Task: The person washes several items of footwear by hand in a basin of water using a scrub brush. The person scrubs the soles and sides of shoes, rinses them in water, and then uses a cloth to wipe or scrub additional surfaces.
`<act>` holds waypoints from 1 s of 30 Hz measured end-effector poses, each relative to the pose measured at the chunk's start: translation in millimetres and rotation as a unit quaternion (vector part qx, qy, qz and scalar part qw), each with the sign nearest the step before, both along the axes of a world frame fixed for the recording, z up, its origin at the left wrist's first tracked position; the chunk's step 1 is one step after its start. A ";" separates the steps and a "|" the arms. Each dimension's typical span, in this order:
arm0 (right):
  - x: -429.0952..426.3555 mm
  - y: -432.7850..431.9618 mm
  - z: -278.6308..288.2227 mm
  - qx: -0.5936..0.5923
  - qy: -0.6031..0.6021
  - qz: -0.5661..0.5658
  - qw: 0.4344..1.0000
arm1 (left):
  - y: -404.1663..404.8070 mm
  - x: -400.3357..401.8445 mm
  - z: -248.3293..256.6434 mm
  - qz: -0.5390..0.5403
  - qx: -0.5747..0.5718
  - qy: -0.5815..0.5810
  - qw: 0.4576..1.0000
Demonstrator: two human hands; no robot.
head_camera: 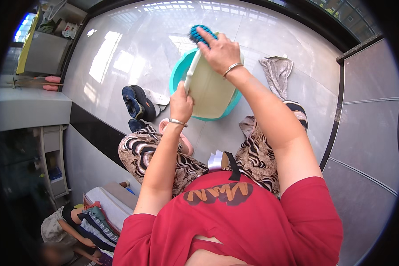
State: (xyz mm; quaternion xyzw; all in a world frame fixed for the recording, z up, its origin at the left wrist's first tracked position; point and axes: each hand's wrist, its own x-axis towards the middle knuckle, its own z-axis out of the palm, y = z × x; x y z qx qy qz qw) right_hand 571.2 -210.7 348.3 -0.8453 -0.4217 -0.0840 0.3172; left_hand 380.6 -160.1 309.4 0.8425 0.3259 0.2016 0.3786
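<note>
My left hand (182, 103) grips the left rim of a pale plastic washboard or board (211, 88), which stands tilted in a turquoise basin (177, 74) on the tiled floor. Near the board's far end, my right hand (222, 51) holds a blue scrubbing brush (199, 34) with dark bristles, its fingers spread over the brush's back. The brush is beside the far left corner of the board. What lies inside the basin under the board is hidden.
Dark shoes (140, 103) and a pink slipper (185, 143) lie left of the basin. A grey cloth (279, 71) lies on the floor to its right, by my shoe (296, 113). Grey cabinets (369, 126) line the right side. Another person bends beside clothes (98, 226) at lower left.
</note>
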 end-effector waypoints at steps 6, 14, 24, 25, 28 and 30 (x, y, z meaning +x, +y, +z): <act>-3.2 -2.3 7.2 0.023 0.041 0.017 0.999 | -5.1 -20.3 6.0 0.005 0.058 0.034 0.998; 3.3 9.0 14.9 -0.009 0.063 0.002 0.998 | -2.8 -4.6 19.4 0.013 -0.004 -0.016 1.000; -74.6 -10.2 29.9 0.036 -0.121 0.174 0.977 | 20.6 1.9 32.6 0.019 0.018 -0.006 1.000; -74.2 -9.7 24.1 0.055 -0.152 0.174 0.971 | 17.8 7.6 30.6 0.052 -0.035 -0.033 0.997; -20.6 6.8 20.4 0.016 -0.011 0.029 0.999 | 8.9 2.6 25.7 -0.023 -0.160 -0.043 0.986; 36.8 -0.2 3.4 -0.020 0.140 -0.063 0.988 | 3.2 8.4 34.5 -0.054 -0.210 -0.033 0.976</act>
